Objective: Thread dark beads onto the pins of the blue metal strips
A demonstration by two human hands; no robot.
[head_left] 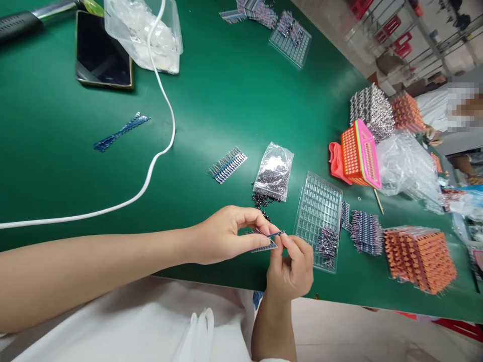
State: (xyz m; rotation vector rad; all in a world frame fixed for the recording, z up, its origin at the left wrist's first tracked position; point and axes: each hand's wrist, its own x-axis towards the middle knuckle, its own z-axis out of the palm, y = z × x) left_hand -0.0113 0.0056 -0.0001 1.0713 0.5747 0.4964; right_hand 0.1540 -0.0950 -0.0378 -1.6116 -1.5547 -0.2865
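Left hand (226, 236) had its grip pinched on a strip (266, 248) above the desk's (226, 105) near edge; right hand (290, 266) met its end, hold too small to tell. We judged fine end-work underway, next needing steady support.

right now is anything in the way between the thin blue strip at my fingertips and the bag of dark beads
Yes: loose dark beads lie on the table at the end of the bag nearest the strip, and fingers of the left hand also come between.
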